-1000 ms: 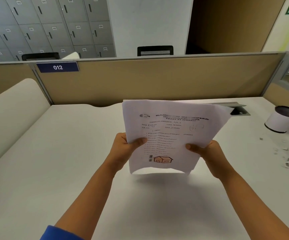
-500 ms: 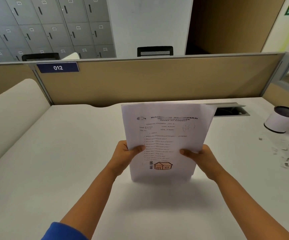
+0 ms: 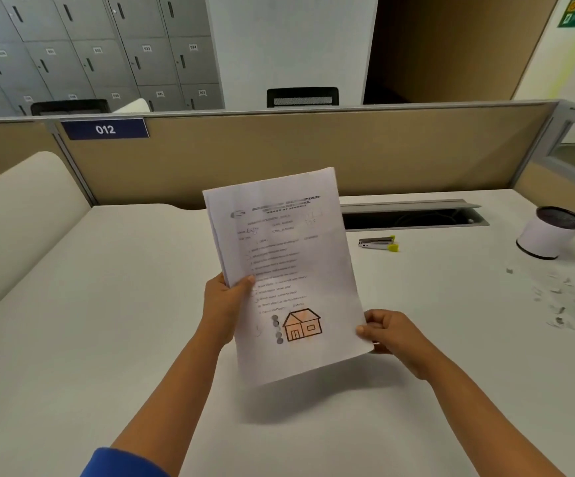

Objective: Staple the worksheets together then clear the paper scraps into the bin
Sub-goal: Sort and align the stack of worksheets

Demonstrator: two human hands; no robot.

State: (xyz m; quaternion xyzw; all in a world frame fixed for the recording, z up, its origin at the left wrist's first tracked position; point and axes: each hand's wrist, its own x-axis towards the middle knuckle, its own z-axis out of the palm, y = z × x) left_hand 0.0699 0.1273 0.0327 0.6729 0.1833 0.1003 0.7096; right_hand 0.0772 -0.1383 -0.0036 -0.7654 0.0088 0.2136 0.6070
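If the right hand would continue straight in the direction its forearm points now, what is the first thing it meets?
The right hand points up-left and already pinches the worksheets at their lower right corner, so it would push into them first. Depth is hard to judge.

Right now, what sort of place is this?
Probably an open-plan office: a desk behind a partition with tag 012, numbered lockers beyond, and a stapler lying on the desk.
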